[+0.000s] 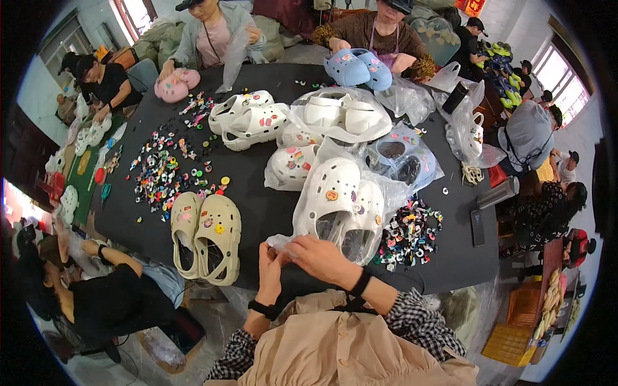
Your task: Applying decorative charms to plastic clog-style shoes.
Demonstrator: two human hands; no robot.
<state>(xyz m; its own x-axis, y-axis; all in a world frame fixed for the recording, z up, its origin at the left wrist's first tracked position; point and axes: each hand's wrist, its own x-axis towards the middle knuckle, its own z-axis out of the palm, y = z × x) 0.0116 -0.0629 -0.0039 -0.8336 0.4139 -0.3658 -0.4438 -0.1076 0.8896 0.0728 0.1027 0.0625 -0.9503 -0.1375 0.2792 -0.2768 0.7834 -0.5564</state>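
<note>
At the table's near edge my left hand (pixel 270 273) and my right hand (pixel 325 259) meet, fingers closed on a crumpled clear plastic bag (pixel 279 242). Whether this is part of the bag just beyond is hard to tell. That one wraps a pair of white clogs (pixel 335 190) with small charms, lying beside my right hand. A pair of beige clogs (pixel 219 241), unbagged and also with charms, stands to the left of my left hand. To the right of the bagged white pair is a heap of small colourful charms (pixel 412 233).
A black-covered table (pixel 257 177) carries unbagged white clogs (pixel 251 119), several bagged pairs and a wide scatter of charms (pixel 161 167). Across it, one person handles pink clogs (pixel 176 85), another blue clogs (pixel 358 68). A phone (pixel 477 228) and a metal tumbler (pixel 498 192) lie right.
</note>
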